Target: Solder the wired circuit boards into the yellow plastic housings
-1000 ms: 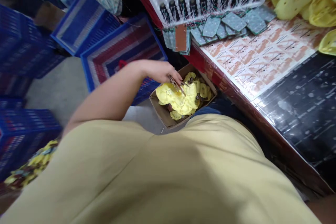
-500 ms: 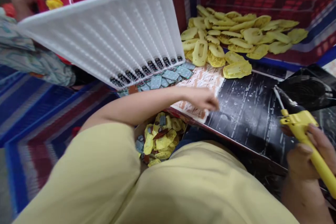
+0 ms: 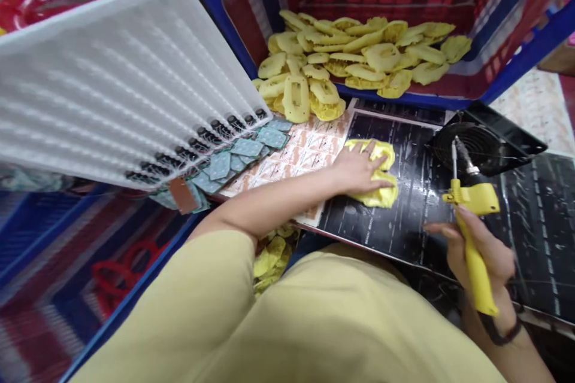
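My left hand lies over a yellow plastic shell on the black work surface, its fingers spread across the top and gripping it. Part of the shell is hidden under the palm. In my right hand is a yellow soldering gun, its handle wrapped by the fingers and its metal tip pointing away from me. That tip is over a black piece with concentric rings.
Many yellow shells are heaped in a blue-rimmed crate at the back. At left, a white ribbed tray holding small black wired parts leans over green circuit boards. Red rings lie in a lower crate.
My left hand has reached forward onto the yellow shell, which has come nearer to me. The soldering gun has swung more upright, its tip now over the black ringed piece. The view has shifted right.
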Available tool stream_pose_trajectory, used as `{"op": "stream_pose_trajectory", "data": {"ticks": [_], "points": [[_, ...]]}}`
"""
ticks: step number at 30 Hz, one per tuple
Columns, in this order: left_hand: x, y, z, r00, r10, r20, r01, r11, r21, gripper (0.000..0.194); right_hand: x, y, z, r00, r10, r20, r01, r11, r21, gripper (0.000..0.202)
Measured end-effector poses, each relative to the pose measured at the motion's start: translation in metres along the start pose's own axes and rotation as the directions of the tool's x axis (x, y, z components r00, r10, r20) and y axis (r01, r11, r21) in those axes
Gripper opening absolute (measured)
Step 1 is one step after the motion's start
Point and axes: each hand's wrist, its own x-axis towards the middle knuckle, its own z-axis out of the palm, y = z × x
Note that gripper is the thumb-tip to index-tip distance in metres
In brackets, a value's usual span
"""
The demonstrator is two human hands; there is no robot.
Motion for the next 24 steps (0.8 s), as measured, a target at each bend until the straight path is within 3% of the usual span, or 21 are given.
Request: {"op": "stream_pose_trajectory", "data": {"ticks": [2, 5, 9, 11, 13, 16, 18, 20, 23, 24], "points": [[-0.029, 0.013, 0.012, 1.000, 0.012, 0.004, -0.012, 1.000, 0.008, 0.090, 0.009, -0.005, 0.003, 0.988, -0.135, 0.071, 0.131, 0.990, 0.059, 0.039], [-0.056, 0.023, 0.020, 0.999, 0.025, -0.029, -0.024, 0.999, 0.042, 0.081, 0.016, -0.012, 0.011, 0.960, -0.181, 0.214, 0.149, 0.976, 0.156, 0.026], [-0.056, 0.010, 0.009, 0.987, 0.081, -0.137, -0.069, 0.994, 0.091, 0.060, 0.010, -0.015, 0.024, 0.944, -0.197, 0.266, 0.146, 0.969, 0.199, 0.036], [-0.041, -0.016, -0.006, 0.974, 0.023, -0.223, 0.004, 0.993, 0.118, 0.057, 0.007, -0.013, 0.028, 0.966, -0.160, 0.201, 0.133, 0.981, 0.143, 0.035], [-0.019, -0.056, -0.021, 0.956, -0.068, -0.284, 0.119, 0.979, 0.167, 0.068, 0.006, -0.011, 0.031, 0.984, -0.132, 0.118, 0.121, 0.988, 0.095, 0.033], [0.013, -0.118, -0.041, 0.954, -0.166, -0.249, 0.216, 0.958, 0.190, 0.087, 0.006, -0.008, 0.035, 0.987, -0.151, 0.050, 0.148, 0.988, 0.049, 0.033], [0.027, -0.139, -0.054, 0.949, -0.196, -0.245, 0.231, 0.965, 0.122, 0.079, 0.007, -0.007, 0.038, 0.985, -0.169, 0.042, 0.168, 0.985, 0.023, 0.036], [0.030, -0.138, -0.072, 0.910, -0.237, -0.339, 0.256, 0.966, 0.012, 0.067, 0.008, -0.007, 0.040, 0.983, -0.179, 0.031, 0.179, 0.984, 0.004, 0.038], [0.022, -0.110, -0.099, 0.799, -0.300, -0.522, 0.272, 0.953, -0.133, 0.063, 0.008, -0.007, 0.041, 0.984, -0.178, 0.013, 0.178, 0.984, -0.003, 0.035], [0.018, -0.100, -0.106, 0.786, -0.294, -0.544, 0.251, 0.956, -0.154, 0.061, 0.008, -0.007, 0.040, 0.985, -0.173, 0.011, 0.173, 0.985, -0.002, 0.032]]}}
